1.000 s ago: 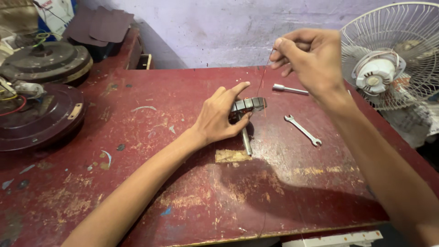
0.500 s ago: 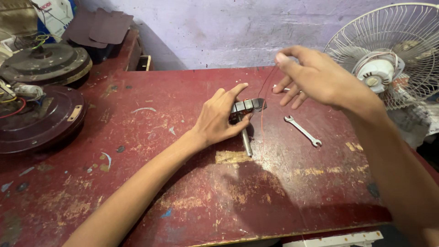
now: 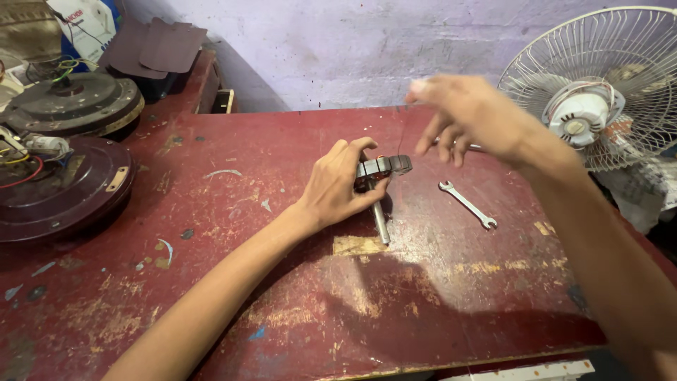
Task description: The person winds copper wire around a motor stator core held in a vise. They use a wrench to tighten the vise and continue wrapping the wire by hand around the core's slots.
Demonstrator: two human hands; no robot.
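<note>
Centrally in the frame, a small metal motor part (image 3: 381, 169) with a shaft lies on the red table (image 3: 282, 296), gripped by the left hand (image 3: 342, 187). Upper right, the right hand (image 3: 469, 116) hovers blurred, fingers loosely spread, above a spanner (image 3: 467, 204) near a table fan (image 3: 599, 85).

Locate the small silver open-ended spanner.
The small silver open-ended spanner lies flat on the red table, right of the left hand, below the raised right hand.

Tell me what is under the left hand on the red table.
The left hand covers a small grey metal motor part with a shaft sticking out toward the camera. The palm hides the rest of the part and the table beneath it.
</note>
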